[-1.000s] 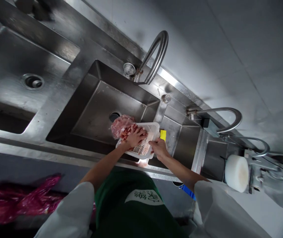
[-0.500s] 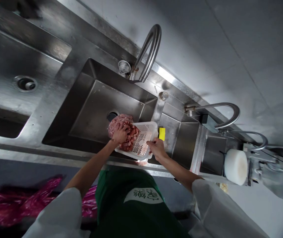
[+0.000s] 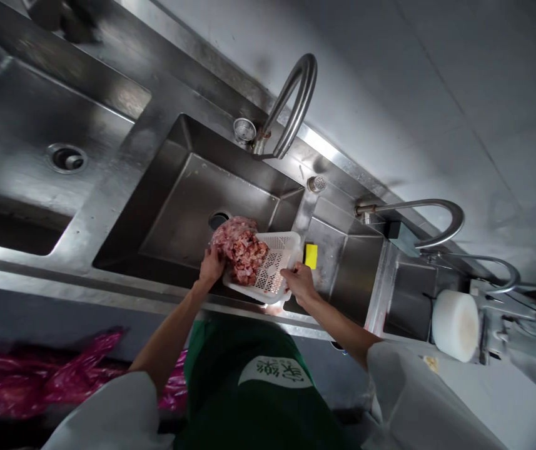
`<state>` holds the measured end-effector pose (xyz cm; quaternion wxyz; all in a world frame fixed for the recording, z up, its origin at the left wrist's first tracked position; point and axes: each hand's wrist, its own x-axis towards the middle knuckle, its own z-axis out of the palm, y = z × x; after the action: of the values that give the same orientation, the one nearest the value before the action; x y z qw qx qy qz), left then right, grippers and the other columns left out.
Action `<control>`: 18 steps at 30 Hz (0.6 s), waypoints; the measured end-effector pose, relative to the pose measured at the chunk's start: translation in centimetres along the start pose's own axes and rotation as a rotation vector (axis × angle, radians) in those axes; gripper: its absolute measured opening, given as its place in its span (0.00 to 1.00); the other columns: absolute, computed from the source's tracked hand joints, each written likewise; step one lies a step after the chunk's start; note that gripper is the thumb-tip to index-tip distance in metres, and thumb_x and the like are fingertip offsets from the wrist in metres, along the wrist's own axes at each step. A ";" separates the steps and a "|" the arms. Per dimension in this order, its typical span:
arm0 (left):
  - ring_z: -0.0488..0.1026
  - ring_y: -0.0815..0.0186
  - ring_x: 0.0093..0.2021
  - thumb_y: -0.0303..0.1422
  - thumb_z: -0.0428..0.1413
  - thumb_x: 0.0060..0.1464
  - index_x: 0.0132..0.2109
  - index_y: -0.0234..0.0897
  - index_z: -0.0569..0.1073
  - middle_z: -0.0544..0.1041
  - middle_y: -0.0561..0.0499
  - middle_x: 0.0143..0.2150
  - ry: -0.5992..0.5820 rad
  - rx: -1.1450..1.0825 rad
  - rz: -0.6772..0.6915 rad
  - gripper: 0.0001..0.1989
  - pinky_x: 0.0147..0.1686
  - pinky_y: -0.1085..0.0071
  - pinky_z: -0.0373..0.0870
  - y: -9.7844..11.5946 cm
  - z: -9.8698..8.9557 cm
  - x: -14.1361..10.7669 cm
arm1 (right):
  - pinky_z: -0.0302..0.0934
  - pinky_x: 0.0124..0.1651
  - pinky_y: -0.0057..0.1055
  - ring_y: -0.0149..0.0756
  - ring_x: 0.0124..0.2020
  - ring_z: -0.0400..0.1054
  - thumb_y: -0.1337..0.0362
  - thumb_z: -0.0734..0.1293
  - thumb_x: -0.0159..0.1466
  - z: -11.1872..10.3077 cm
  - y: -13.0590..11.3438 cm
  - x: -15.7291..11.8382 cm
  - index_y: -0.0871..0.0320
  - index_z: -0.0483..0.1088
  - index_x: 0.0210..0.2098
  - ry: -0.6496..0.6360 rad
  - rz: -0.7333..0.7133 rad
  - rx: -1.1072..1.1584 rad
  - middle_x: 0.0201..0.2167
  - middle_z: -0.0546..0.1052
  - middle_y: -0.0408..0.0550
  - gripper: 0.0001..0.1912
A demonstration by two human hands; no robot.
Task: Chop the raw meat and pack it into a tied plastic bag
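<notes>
A white perforated plastic basket (image 3: 291, 242) is tilted over the middle sink. Chunks of raw meat (image 3: 247, 257) fill its left part. Beyond the basket's left end, more pink meat sits in what looks like a clear plastic bag (image 3: 230, 230). My left hand (image 3: 212, 265) is at the near left side of this bag, fingers curled against its edge; the fingertips are partly hidden. My right hand (image 3: 299, 281) grips the basket's right rim, thumb on the inside.
The middle sink (image 3: 174, 206) has a drain behind the meat and a curved faucet (image 3: 303, 94) at its back. A yellow sponge (image 3: 311, 256) lies in the sink to the right. Farther right is a thick white round block (image 3: 455, 326). Pink plastic bags (image 3: 61, 375) lie below the counter.
My left hand has moved off the top of the meat, left and toward me, to the bag's edge. My right hand still holds the basket. The view has shifted slightly.
</notes>
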<state>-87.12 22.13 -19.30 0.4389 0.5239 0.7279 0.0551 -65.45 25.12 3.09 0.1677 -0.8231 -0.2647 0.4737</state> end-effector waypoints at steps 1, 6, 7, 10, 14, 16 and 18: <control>0.78 0.50 0.45 0.30 0.49 0.65 0.64 0.30 0.69 0.75 0.31 0.54 0.023 -0.011 -0.031 0.23 0.45 0.60 0.71 0.2 0.2 0.1 | 0.54 0.12 0.24 0.29 0.13 0.61 0.64 0.67 0.47 0.1 0.0 0.0 0.56 0.65 0.24 -0.001 0.000 0.002 0.13 0.67 0.33 0.06; 0.77 0.54 0.42 0.26 0.46 0.64 0.49 0.30 0.79 0.81 0.35 0.43 0.180 -0.120 -0.061 0.17 0.43 0.65 0.67 1.4 0.6 0.7 | 0.54 0.13 0.24 0.29 0.13 0.61 0.66 0.66 0.48 0.4 -0.3 -0.1 0.56 0.66 0.25 0.001 0.001 0.012 0.14 0.68 0.34 0.04; 0.77 0.56 0.41 0.25 0.46 0.63 0.46 0.30 0.80 0.81 0.36 0.41 0.198 -0.149 -0.055 0.17 0.42 0.66 0.67 1.6 0.6 0.8 | 0.54 0.13 0.24 0.28 0.14 0.61 0.66 0.66 0.48 0.4 -0.4 -0.1 0.56 0.66 0.25 0.004 0.002 0.017 0.14 0.68 0.34 0.04; 0.75 0.59 0.37 0.25 0.47 0.61 0.41 0.30 0.80 0.81 0.40 0.37 0.208 -0.197 -0.037 0.15 0.40 0.68 0.66 1.9 0.6 1.2 | 0.54 0.13 0.23 0.28 0.14 0.61 0.67 0.66 0.48 0.6 -0.4 -0.1 0.56 0.66 0.25 0.010 0.003 0.039 0.15 0.68 0.33 0.04; 0.74 0.61 0.36 0.27 0.47 0.59 0.37 0.31 0.79 0.80 0.43 0.35 0.282 -0.283 -0.022 0.15 0.39 0.70 0.66 1.6 0.2 1.7 | 0.54 0.13 0.24 0.28 0.14 0.61 0.67 0.67 0.49 0.7 -0.2 0.1 0.56 0.66 0.25 0.007 0.003 0.040 0.15 0.68 0.33 0.05; 0.73 0.61 0.34 0.29 0.46 0.58 0.34 0.32 0.78 0.78 0.44 0.32 0.340 -0.361 -0.018 0.15 0.38 0.70 0.67 1.4 0.1 1.9 | 0.55 0.13 0.24 0.28 0.13 0.60 0.67 0.67 0.49 0.7 0.0 0.1 0.56 0.66 0.25 0.006 -0.001 0.035 0.15 0.69 0.34 0.04; 0.71 0.63 0.31 0.29 0.46 0.57 0.31 0.33 0.76 0.76 0.47 0.28 0.345 -0.427 -0.032 0.15 0.36 0.70 0.66 1.6 0.2 2.0 | 0.55 0.13 0.24 0.28 0.13 0.60 0.67 0.66 0.49 0.7 0.2 0.2 0.56 0.66 0.25 0.004 -0.008 0.029 0.15 0.68 0.34 0.04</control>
<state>-85.98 24.37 -19.73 0.4097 0.3911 0.7719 0.2887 -65.95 25.05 2.50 0.1820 -0.8203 -0.2607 0.4753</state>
